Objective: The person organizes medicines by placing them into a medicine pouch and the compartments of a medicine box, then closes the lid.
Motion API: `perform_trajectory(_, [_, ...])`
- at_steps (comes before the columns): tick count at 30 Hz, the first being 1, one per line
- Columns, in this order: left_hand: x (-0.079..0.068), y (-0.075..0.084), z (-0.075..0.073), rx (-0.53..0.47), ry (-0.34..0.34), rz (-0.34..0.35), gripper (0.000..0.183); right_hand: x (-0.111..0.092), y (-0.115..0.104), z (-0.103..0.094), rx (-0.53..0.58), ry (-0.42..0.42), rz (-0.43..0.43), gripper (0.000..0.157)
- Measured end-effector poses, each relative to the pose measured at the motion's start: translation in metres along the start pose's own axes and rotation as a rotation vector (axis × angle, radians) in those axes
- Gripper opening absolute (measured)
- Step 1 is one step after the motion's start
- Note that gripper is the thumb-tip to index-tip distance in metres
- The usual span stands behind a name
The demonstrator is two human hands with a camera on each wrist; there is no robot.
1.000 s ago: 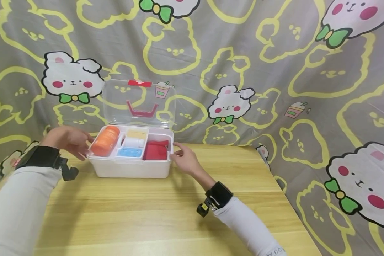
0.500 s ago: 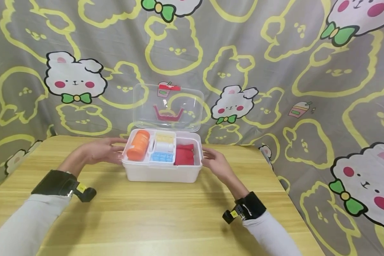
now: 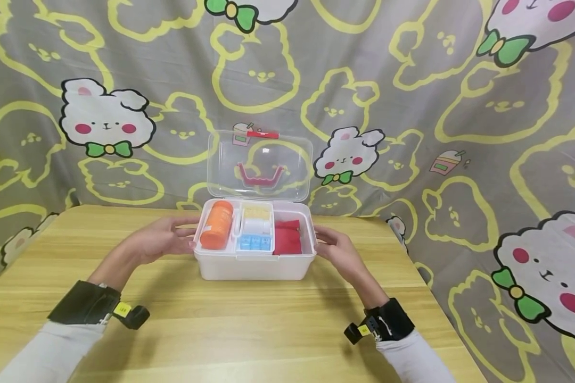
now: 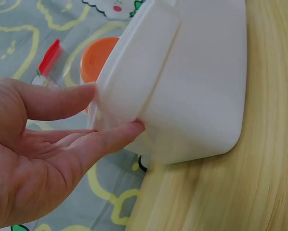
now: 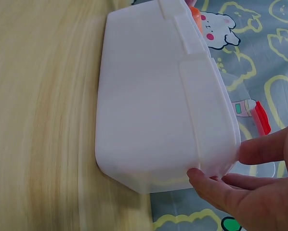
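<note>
A white first-aid box (image 3: 255, 268) stands on the table, its clear lid (image 3: 261, 154) raised at the back. My left hand (image 3: 165, 238) is at the box's left end; in the left wrist view the thumb meets the rim and a finger presses below its lip. At the opposite end, my right hand (image 3: 340, 255) holds the rim the same way, thumb at the edge and fingertip underneath. Inside lie an orange bottle (image 3: 217, 224), a blue pill organizer (image 3: 255, 242), a yellow item (image 3: 256, 213), a white item (image 3: 257, 226) and a red pouch (image 3: 287, 238).
The wooden table (image 3: 249, 330) extends around the box toward the person. A grey curtain (image 3: 182, 80) with cartoon rabbits hangs close behind the raised lid and along the right side. A red latch (image 3: 262, 135) tops the lid, and a red handle (image 3: 260, 181) shows on it.
The box has slid right and a little toward the person, with both hands staying at its ends. The lid stays raised, and the contents keep their places.
</note>
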State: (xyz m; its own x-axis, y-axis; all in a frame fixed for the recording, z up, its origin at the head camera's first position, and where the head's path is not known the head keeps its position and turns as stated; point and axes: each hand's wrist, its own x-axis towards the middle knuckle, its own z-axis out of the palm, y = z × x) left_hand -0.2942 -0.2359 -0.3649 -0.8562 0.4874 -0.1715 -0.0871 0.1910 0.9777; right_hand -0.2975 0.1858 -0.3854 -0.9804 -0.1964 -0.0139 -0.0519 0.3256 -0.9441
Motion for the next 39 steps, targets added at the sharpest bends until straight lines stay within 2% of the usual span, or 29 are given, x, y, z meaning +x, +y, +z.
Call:
perform_trajectory(4, [-0.006, 0.001, 0.002, 0.015, -0.011, -0.011, 0.084, -0.005, -0.001, -0.002, -0.038, 0.005, 0.010, 0.053])
perform_trajectory(13, [-0.013, 0.010, 0.011, 0.091, -0.052, -0.047, 0.091, -0.019, -0.002, -0.008, -0.037, -0.009, 0.017, 0.052])
perform_trajectory(19, [-0.019, 0.014, 0.017, 0.129, -0.049, -0.076, 0.095, -0.028, -0.006, -0.009, -0.079, -0.005, 0.029, 0.049])
perform_trajectory(28, [-0.024, 0.021, 0.020, 0.213, -0.084, -0.085, 0.098, -0.035, -0.006, -0.012, -0.089, -0.035, 0.032, 0.046])
perform_trajectory(33, [-0.023, 0.026, 0.016, 0.278, -0.111, -0.091, 0.093, -0.034, -0.007, -0.016, -0.086, -0.055, 0.028, 0.046])
perform_trajectory(39, [-0.017, 0.035, 0.000, 0.388, -0.153, -0.143, 0.077, -0.025, -0.008, -0.023, -0.123, -0.106, 0.021, 0.046])
